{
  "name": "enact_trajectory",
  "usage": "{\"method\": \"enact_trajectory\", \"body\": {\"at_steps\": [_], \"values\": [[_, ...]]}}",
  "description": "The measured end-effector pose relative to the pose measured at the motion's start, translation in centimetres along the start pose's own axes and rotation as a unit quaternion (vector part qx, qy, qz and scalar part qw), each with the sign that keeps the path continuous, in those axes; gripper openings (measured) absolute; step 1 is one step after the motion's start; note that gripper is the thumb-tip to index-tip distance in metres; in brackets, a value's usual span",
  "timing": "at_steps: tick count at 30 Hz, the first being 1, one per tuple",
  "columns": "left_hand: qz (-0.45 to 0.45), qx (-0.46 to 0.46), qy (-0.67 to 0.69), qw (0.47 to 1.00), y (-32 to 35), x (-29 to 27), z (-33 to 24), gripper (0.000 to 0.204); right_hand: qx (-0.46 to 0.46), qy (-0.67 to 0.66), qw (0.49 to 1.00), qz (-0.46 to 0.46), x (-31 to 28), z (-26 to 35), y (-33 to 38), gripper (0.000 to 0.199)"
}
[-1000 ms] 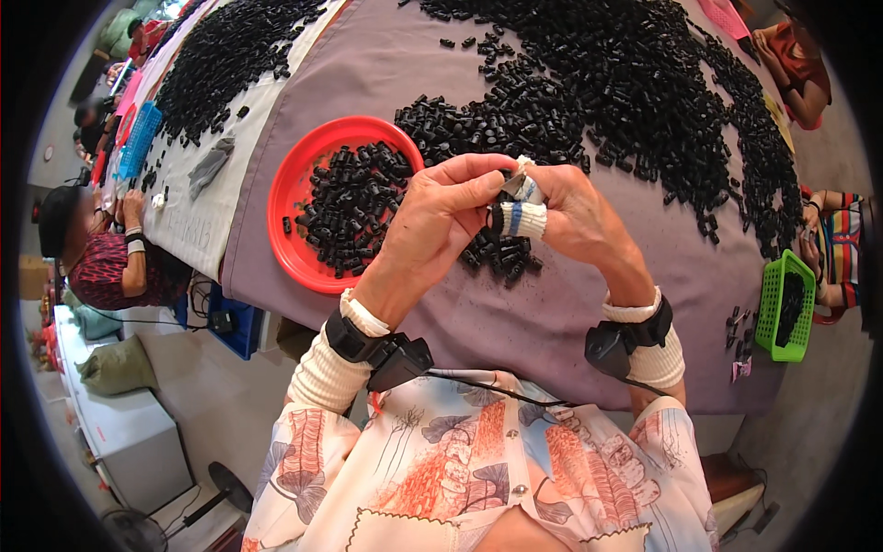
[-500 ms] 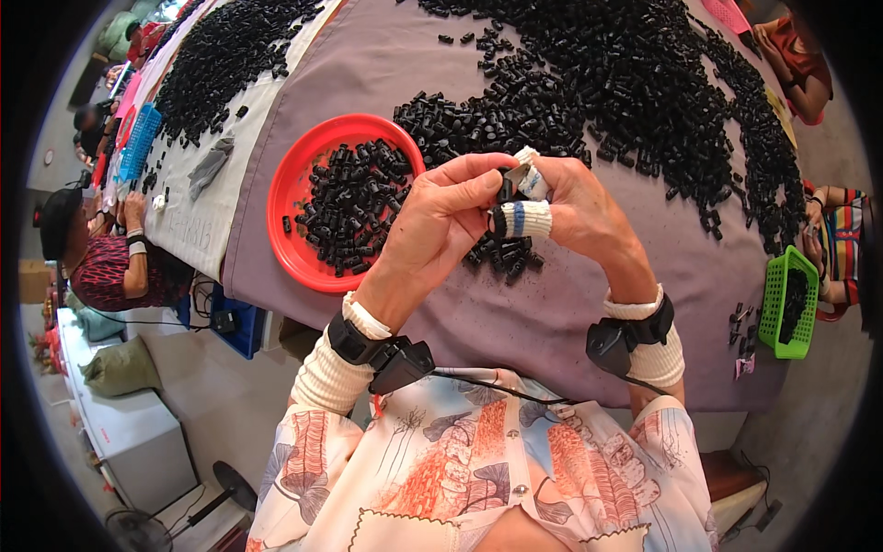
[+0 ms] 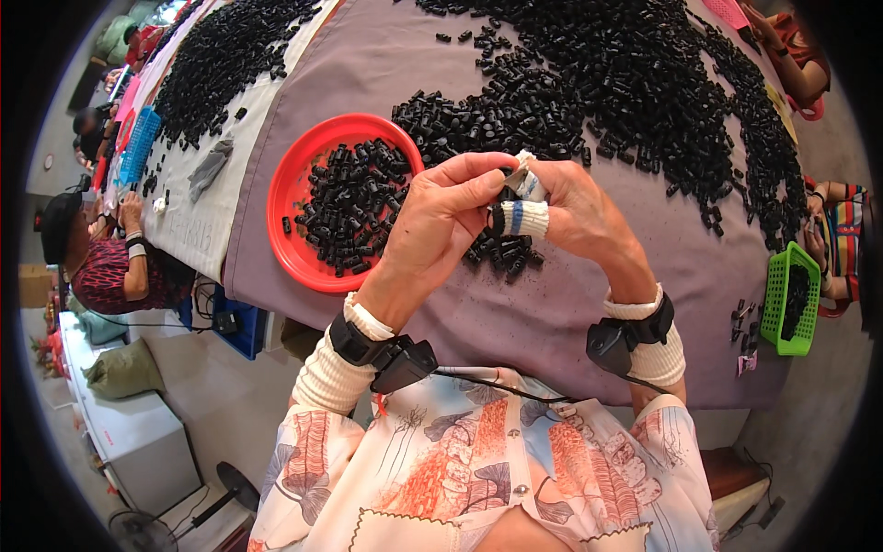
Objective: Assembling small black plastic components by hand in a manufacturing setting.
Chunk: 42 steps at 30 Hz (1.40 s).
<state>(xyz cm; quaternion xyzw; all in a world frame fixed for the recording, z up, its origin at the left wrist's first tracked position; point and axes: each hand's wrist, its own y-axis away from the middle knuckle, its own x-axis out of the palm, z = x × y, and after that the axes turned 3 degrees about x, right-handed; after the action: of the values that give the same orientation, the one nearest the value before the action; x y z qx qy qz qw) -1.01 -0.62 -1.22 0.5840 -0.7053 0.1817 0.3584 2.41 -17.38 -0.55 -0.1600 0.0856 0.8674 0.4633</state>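
Above the table's near middle, my two hands meet. My left hand (image 3: 440, 216) pinches a small black plastic piece (image 3: 507, 194) between thumb and fingertips, partly hidden. Closed beside it, my right hand (image 3: 589, 210) holds a small flat grey piece (image 3: 520, 176) against the black piece; its kind is too small to make out. White knitted finger covers (image 3: 526, 219) with a blue stripe wrap fingers of my right hand. Under and to the left of my left hand sits a round red tray (image 3: 283, 230) filled with short black cylindrical pieces (image 3: 359, 202).
A large heap of black pieces (image 3: 625, 83) spreads over the mauve tablecloth (image 3: 441, 317). At right stands a green basket (image 3: 777, 317) with more. People work at the left table and along the right edge. A blue basket (image 3: 140, 145) stands far left.
My hands stay together in nearly the same place. The grey piece and the black piece have shifted slightly between my fingertips, and less of the black piece shows.
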Motion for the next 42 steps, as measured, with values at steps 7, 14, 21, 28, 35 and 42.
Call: {"method": "enact_trajectory", "body": {"at_steps": [7, 14, 21, 28, 35, 42], "values": [[-0.005, 0.000, 0.018, 1.000, 0.1, 0.0, 0.0, 0.018, 0.015, -0.005, 1.000, -0.005, -0.1, 0.0, -0.1, 0.037], [-0.008, 0.005, -0.004, 1.000, -0.1, 0.1, 0.2, 0.018, 0.016, 0.000, 1.000, 0.003, -0.2, -0.1, 0.1, 0.036], [-0.015, 0.012, 0.007, 1.000, 0.0, 0.3, 0.0, 0.019, 0.004, -0.025, 1.000, -0.005, 0.1, -0.2, 0.0, 0.031], [-0.084, 0.113, -0.127, 0.982, 1.1, -4.1, -2.6, 0.023, 0.071, -0.046, 0.996, -0.022, -0.4, -1.4, 0.5, 0.030], [-0.202, 0.219, -0.521, 0.800, 2.1, -6.3, -3.7, 0.020, 0.106, -0.042, 0.992, -0.045, -1.5, -1.3, 0.6, 0.032], [0.107, 0.228, -0.697, 0.672, 0.2, -2.3, 6.2, 0.019, 0.073, -0.037, 0.996, -0.046, -1.2, -1.5, 0.5, 0.019]]}}
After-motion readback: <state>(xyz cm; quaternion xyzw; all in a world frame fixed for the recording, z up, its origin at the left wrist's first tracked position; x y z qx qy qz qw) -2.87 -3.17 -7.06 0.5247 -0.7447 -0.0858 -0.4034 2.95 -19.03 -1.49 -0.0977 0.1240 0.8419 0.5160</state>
